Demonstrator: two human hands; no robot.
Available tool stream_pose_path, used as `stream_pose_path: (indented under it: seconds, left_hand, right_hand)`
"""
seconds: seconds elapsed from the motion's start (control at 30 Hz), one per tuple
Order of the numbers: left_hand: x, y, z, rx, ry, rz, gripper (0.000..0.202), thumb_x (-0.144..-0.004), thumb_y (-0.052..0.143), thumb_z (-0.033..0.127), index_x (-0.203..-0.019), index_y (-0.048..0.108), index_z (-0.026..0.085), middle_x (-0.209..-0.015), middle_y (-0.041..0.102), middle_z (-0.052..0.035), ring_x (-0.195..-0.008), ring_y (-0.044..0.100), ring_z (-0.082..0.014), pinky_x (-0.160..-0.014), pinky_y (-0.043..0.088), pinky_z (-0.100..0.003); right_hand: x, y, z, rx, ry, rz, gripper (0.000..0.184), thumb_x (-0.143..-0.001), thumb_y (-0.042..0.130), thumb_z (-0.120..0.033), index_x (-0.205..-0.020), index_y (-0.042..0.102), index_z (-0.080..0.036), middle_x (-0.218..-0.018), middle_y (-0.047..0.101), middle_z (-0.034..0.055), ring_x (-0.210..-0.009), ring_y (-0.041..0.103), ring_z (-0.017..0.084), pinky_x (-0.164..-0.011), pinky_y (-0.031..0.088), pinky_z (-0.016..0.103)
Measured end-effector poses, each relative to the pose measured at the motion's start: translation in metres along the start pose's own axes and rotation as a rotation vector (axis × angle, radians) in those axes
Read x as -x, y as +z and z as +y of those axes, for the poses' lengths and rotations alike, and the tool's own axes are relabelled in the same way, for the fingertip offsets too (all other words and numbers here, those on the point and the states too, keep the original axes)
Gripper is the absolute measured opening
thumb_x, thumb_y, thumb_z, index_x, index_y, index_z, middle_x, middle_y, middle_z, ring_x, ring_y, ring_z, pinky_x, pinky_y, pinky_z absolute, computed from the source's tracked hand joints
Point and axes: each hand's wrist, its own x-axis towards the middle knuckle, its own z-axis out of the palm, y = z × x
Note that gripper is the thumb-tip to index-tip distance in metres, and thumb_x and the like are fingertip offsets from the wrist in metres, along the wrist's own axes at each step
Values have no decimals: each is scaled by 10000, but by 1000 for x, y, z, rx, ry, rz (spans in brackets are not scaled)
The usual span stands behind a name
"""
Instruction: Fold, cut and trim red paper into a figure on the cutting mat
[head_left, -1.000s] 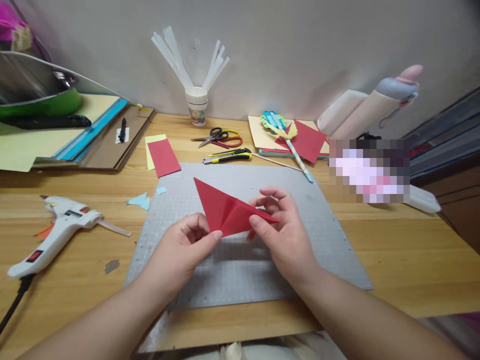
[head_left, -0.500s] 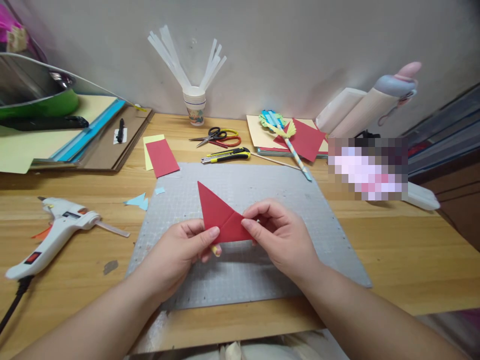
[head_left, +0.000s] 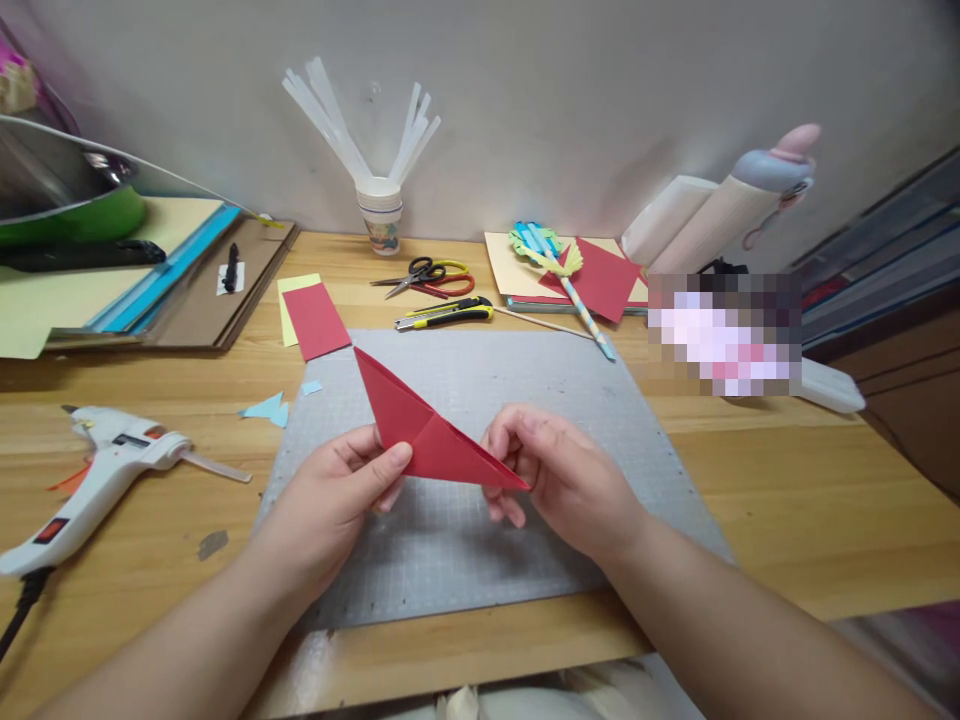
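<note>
A red paper point(head_left: 431, 445), folded into a triangle with a crease down its middle, is held above the cutting mat point(head_left: 390, 590). My left hand point(head_left: 349, 475) pinches its lower left edge, thumb on the front face and fingers behind. At the paper's right tip is my right hand point(head_left: 566, 475), its thumb lifted off the face and its loosely curled fingers apart. Some of those fingers pass behind the tip; whether they touch it I cannot tell. The paper's upper edge shows parted layers.
Left lies a glue gun point(head_left: 97, 475) near blue paper scraps point(head_left: 266, 408). Behind the mat are a red paper rectangle point(head_left: 317, 322), scissors point(head_left: 412, 275), a utility knife point(head_left: 444, 313) and a paper flower point(head_left: 585, 305). A paper cup point(head_left: 381, 215) holds white sticks.
My right thumb has come off the red paper's face. The paper has turned, so its right corner now points out to the right as a full triangle. The view has shifted slightly.
</note>
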Motion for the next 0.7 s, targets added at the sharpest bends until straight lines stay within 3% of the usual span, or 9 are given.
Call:
stream_pose_path:
  seconds: [0.1,0.2,0.27,0.43,0.57,0.7]
  left_hand:
    - [0,0,2,28,33,37,280,-717,784,423,-723,665,170,-547,469,60,-498,315,-52,-478,273,-161]
    - [0,1,4,35,79,103,274,-677,817,416,-729,689,179,-568,524,49,-506,378,-58,-485,327,-161]
    - [-1,2,4,35,114,148,271,-648,840,406,-725,706,184,-573,557,42,-514,419,-65,-491,356,-162]
    - [-3,2,1,48,167,204,266,-598,871,414,-738,738,232,-614,615,36,-589,508,-88,-568,426,-166]
    - [-3,3,2,40,272,170,216,-604,867,423,-708,749,275,-718,648,27,-655,528,-98,-624,445,-178]
    - [5,2,6,-85,449,214,220,-574,863,480,-690,761,323,-833,663,10,-843,570,-162,-755,471,-228]
  right_hand:
    - [3,2,3,128,-94,17,404,-865,560,-593,-816,571,-192,-671,617,4,-540,593,123,-446,396,213]
    - [5,6,8,397,-177,123,266,-844,659,-452,-817,589,-197,-703,613,-6,-562,568,105,-487,406,217]
    - [5,8,10,519,-208,166,182,-866,639,-354,-782,599,-198,-683,607,-11,-562,566,107,-496,415,225]
    - [6,13,10,715,-426,133,165,-902,587,-274,-759,636,-207,-646,609,-14,-585,566,124,-562,445,263]
    - [9,14,6,737,-512,127,110,-897,609,-250,-806,650,-206,-700,651,7,-610,577,133,-572,453,275]
    - [11,14,7,571,-472,139,124,-860,673,-320,-892,639,-205,-737,651,15,-615,591,140,-561,478,281]
